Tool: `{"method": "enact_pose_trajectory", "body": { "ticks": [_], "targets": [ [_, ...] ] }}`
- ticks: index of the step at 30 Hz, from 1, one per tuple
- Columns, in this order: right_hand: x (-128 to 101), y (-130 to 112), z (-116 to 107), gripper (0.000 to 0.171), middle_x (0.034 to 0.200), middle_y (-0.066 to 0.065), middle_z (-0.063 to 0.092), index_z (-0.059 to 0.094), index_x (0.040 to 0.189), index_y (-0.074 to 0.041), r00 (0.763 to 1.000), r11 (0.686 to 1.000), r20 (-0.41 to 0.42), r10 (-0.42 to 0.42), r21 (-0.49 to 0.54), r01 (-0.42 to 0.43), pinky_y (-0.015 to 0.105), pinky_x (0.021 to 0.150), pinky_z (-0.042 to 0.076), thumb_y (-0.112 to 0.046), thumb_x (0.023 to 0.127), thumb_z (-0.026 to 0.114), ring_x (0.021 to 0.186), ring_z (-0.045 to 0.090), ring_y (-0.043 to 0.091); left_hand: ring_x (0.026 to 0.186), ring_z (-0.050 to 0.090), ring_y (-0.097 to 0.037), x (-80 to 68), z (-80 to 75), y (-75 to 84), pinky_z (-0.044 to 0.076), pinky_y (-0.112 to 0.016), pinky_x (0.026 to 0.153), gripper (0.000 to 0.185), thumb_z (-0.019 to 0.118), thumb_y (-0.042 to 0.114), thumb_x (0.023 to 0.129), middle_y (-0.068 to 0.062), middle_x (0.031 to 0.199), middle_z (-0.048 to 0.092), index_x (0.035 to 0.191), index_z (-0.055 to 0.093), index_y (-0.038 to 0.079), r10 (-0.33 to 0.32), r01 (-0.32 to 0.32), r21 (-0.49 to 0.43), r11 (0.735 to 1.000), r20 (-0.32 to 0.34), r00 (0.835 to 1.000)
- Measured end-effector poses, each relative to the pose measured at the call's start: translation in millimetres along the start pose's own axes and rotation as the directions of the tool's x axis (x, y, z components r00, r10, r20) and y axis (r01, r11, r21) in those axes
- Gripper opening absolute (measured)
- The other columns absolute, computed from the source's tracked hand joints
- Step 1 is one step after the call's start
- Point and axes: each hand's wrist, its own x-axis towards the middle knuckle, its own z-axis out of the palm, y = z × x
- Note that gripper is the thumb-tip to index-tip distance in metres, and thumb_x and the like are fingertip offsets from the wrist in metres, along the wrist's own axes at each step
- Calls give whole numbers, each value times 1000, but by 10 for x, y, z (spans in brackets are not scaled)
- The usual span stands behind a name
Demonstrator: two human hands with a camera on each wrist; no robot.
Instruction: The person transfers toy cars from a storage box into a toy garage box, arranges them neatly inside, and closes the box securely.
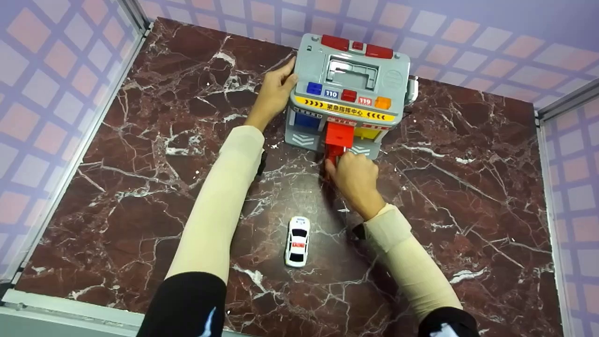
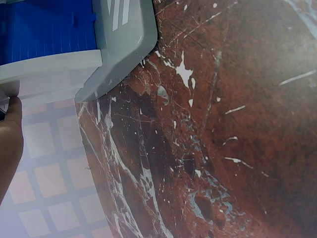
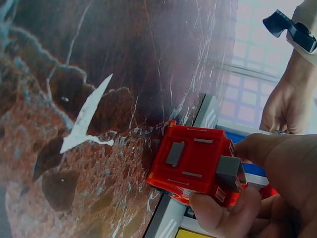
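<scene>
The right hand [image 1: 358, 175] pinches a red toy truck [image 3: 190, 153] between thumb and fingers, from its two sides, probably because this keeps the small body straight. The truck is in front of the middle bay of a grey toy command center [image 1: 311, 70], at 6 o'clock of the building. Above it a red door flap [image 1: 339, 134] stands outward, and it seems lifted to leave the bay free. The left hand [image 1: 276, 91] holds the building by its side wall at 9 o'clock, I think to stop it from sliding.

The middle bay lies between a blue door [image 1: 306, 120] and a yellow door [image 1: 367, 134]. The yellow strip [image 1: 344, 108] on the roof edge reads "紧急指挥中心" (emergency command center), with chevrons at both ends. Behind it are the labels "110" [image 1: 331, 93] on blue and "119" [image 1: 365, 101] on red. The signs over the doors are too small for me to read.

At 7 o'clock from the truck, well apart, a white toy police-style car [image 1: 297, 242] stands on the marble-patterned table [image 1: 140, 210]; its red roof mark is not readable.
</scene>
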Motion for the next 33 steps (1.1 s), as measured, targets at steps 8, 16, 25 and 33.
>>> {"method": "enact_pose_trajectory", "body": {
  "ticks": [8, 16, 25, 33],
  "targets": [
    [26, 5, 22, 56, 67, 22, 63, 61, 65, -2, 1000, 1000, 0, 22, 18, -22, 53, 47, 49, -54, 84, 55, 59, 61, 40, 123, 46, -13, 4, 11, 3, 35, -11, 101, 45, 45, 3, 95, -14, 144, 37, 139, 34, -1, -26, 26, -12, 1000, 2, 1000],
    [55, 20, 46, 58, 68, 23, 63, 61, 66, -2, 999, 999, 3, 36, 41, -36, 53, 48, 49, -57, 84, 53, 59, 61, 40, 123, 45, -11, -4, 7, 1, 33, -10, 102, 44, 45, 3, 96, -14, 142, 39, 139, 35, -2, -16, 16, -7, 1000, -2, 1000],
    [84, 38, 91, 62, 70, 24, 64, 63, 70, 0, 998, 996, -21, 51, 72, -49, 54, 51, 49, -60, 83, 53, 61, 61, 42, 125, 44, -11, 5, 5, -6, 33, -10, 102, 45, 45, 3, 96, -13, 144, 37, 139, 34, -2, -26, 26, -29, 999, 6, 1000],
    [91, 53, 118, 67, 69, 24, 63, 62, 70, 0, 998, 996, 2, 62, 57, -62, 52, 49, 50, -64, 85, 48, 61, 61, 41, 125, 46, -14, 10, 4, 0, 35, -12, 101, 46, 46, 3, 95, -12, 145, 35, 139, 33, -1, -42, 42, -40, 998, 12, 999]
  ]
}}
